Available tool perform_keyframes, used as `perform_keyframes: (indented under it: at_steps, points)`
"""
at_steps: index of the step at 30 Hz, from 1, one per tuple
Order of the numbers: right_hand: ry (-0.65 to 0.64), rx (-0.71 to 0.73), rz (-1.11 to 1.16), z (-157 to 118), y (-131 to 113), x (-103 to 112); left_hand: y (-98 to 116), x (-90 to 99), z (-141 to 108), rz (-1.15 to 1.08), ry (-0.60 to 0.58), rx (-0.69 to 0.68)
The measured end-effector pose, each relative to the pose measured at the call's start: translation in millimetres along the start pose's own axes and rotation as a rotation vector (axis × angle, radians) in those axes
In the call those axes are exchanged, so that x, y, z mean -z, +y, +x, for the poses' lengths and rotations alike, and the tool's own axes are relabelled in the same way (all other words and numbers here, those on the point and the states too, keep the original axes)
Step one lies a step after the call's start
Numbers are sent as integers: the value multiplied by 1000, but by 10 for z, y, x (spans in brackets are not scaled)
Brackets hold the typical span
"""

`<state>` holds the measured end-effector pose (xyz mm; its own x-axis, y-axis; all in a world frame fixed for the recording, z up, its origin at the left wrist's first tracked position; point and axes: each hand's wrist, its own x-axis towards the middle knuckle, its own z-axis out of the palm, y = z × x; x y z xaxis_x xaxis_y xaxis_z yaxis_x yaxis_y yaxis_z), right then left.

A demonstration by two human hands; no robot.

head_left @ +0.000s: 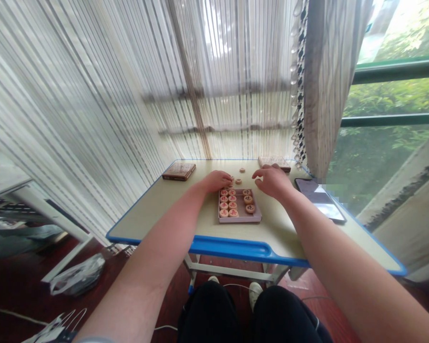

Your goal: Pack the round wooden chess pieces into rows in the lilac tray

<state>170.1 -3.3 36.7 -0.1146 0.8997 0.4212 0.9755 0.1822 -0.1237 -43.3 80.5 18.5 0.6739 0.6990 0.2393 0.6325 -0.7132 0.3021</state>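
Note:
A shallow box lies on the table in front of me, with round wooden Chinese chess pieces in it. Red-marked pieces fill two columns on its left; dark-marked pieces stand in a column on the right. My left hand is at the box's far left corner, its fingers closed on a Chinese chess piece that they partly hide. Two loose pieces, a nearer one and a farther one, lie beyond the box. My right hand hovers right of them, thumb and fingers apart, holding nothing.
The table has a blue rim and a pen groove along its front. A brown flat box lies at the back left, another flat box behind my right hand. A phone rests near the right edge. Curtains hang behind.

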Motion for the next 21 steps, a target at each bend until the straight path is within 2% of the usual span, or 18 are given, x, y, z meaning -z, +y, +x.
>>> perform_keyframes:
  at_steps: [4,10,17,21]
  points:
    - [11,-25,25,-5,-27,-3,-31,9,-6,74,56,44]
    - [-4,-43,38,-2,-35,-39,-77,9,-7,112,10,79]
    - [-155,-208,-13,7,89,-202,-30,20,-19,200,-3,105]
    - [-136,-180,14,16,97,-232,-5,33,-36,187,37,132]
